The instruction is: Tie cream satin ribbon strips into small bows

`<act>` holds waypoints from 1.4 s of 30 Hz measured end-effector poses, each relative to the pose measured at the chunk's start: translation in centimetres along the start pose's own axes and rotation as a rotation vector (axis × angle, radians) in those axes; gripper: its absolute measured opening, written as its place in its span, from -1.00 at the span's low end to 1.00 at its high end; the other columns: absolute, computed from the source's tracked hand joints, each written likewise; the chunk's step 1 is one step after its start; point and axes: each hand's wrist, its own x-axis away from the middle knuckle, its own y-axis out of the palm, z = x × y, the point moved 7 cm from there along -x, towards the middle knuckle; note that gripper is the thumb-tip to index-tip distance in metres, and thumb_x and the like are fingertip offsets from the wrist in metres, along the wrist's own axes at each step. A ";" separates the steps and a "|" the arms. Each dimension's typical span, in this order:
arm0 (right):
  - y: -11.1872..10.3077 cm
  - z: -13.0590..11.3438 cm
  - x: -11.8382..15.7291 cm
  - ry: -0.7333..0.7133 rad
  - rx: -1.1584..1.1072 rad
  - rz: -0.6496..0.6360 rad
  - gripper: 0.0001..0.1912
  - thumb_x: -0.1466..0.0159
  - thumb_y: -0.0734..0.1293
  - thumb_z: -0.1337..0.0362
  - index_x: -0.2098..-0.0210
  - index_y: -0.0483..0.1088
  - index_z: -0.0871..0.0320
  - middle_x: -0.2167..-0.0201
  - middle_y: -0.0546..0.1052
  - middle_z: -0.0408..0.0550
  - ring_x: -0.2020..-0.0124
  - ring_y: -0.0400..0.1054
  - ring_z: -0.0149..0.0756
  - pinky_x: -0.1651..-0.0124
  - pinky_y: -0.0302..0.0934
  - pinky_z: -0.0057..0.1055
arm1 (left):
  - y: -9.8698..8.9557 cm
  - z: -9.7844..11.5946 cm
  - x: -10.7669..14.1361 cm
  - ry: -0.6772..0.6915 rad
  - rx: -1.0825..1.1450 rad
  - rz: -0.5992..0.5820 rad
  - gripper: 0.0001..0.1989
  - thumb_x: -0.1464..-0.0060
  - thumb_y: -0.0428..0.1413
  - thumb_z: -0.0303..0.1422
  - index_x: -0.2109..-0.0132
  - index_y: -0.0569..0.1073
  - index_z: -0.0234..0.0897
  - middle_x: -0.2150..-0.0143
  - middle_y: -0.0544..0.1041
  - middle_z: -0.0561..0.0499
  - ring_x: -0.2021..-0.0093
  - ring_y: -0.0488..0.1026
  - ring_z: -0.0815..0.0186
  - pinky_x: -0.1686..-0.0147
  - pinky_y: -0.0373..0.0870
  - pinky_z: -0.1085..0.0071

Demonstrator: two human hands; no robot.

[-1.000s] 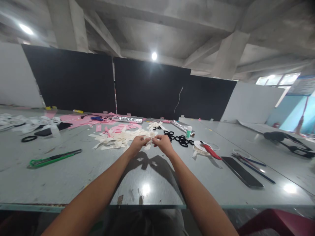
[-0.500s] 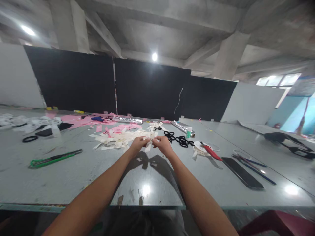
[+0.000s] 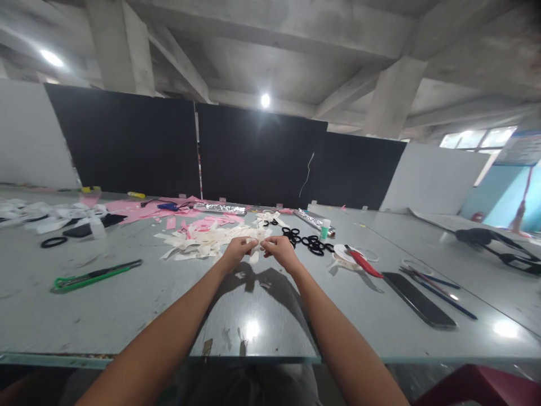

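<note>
Bare concrete ceiling (image 3: 274,62) and beams fill the top of the frame, with a bright lamp (image 3: 265,100) at upper centre and another at upper left. Black boards (image 3: 253,152) stand across the middle, flanked by white boards (image 3: 439,175) at far left and right; a blue wall (image 3: 492,192) shows at the right edge. Below spreads a grey table (image 3: 169,316), glossy enough to mirror the lights at lower centre and lower right, with brown scuffs near its front edge.

At the centre of the frame, just above the table, the left hand (image 3: 237,252) and right hand (image 3: 280,251) each pinch a small cream strip (image 3: 254,257) between thumb and fingers; their shadows fall beneath. Just left lies a heap of cream strips (image 3: 198,243), with pink paper (image 3: 127,208) behind it. Black rings (image 3: 315,244) sit right of centre, a green cutter (image 3: 95,276) at left, a dark phone (image 3: 418,299) at lower right.
</note>
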 end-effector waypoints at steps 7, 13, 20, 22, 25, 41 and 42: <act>0.1 0.3 -0.2 -0.012 -0.044 -0.024 -0.77 -0.05 0.36 0.19 0.46 0.48 0.28 0.53 0.52 -0.07 0.62 0.33 -0.47 0.48 0.32 -0.48 | 0.2 0.7 0.4 -0.027 0.065 0.024 -0.64 0.18 0.22 -0.10 0.57 0.38 -0.34 0.66 0.29 0.12 0.60 0.14 0.47 0.53 0.11 0.49; 0.1 0.2 0.0 0.007 -0.025 -0.029 -0.78 -0.05 0.35 0.20 0.44 0.49 0.27 0.53 0.52 -0.07 0.61 0.32 -0.47 0.49 0.32 -0.48 | 0.3 0.8 0.5 -0.036 0.060 0.011 -0.65 0.17 0.21 -0.11 0.58 0.38 -0.34 0.65 0.33 0.11 0.61 0.16 0.47 0.54 0.13 0.49; 0.0 0.3 -0.2 0.013 0.011 -0.013 -0.81 -0.05 0.34 0.23 0.48 0.48 0.26 0.57 0.50 -0.09 0.64 0.30 -0.47 0.53 0.28 -0.51 | 0.1 0.3 0.1 0.018 -0.019 -0.019 -0.67 0.10 0.17 -0.12 0.46 0.47 -0.36 0.56 0.43 0.07 0.55 0.28 0.42 0.49 0.19 0.48; 0.0 0.5 -0.3 0.009 0.019 -0.014 -0.81 -0.04 0.34 0.22 0.48 0.48 0.26 0.57 0.50 -0.10 0.65 0.30 -0.47 0.54 0.28 -0.51 | -0.1 -0.1 -0.2 0.030 -0.053 -0.014 -0.66 0.09 0.16 -0.11 0.45 0.47 -0.37 0.55 0.44 0.06 0.53 0.30 0.41 0.47 0.21 0.48; 0.0 0.7 -0.4 0.014 0.016 -0.018 -0.81 -0.04 0.35 0.23 0.48 0.48 0.26 0.58 0.50 -0.11 0.65 0.29 -0.48 0.54 0.27 -0.51 | -0.4 -0.6 -0.5 0.038 -0.084 -0.008 -0.65 0.08 0.15 -0.10 0.44 0.47 -0.37 0.55 0.43 0.05 0.53 0.30 0.40 0.47 0.20 0.47; -0.2 -0.1 -0.2 -0.024 0.076 0.015 -0.83 -0.04 0.33 0.25 0.54 0.45 0.25 0.59 0.50 -0.10 0.65 0.32 -0.46 0.54 0.23 -0.54 | 0.2 0.1 0.1 -0.015 0.029 -0.014 -0.64 0.14 0.20 -0.10 0.46 0.46 -0.37 0.57 0.40 0.07 0.55 0.26 0.42 0.47 0.20 0.48; -0.1 -0.1 -0.1 -0.024 0.078 0.015 -0.83 -0.04 0.33 0.25 0.53 0.45 0.26 0.59 0.50 -0.10 0.65 0.32 -0.46 0.54 0.24 -0.54 | 0.2 0.1 0.1 -0.016 0.030 -0.012 -0.64 0.14 0.20 -0.10 0.45 0.46 -0.38 0.57 0.40 0.06 0.55 0.26 0.42 0.47 0.20 0.48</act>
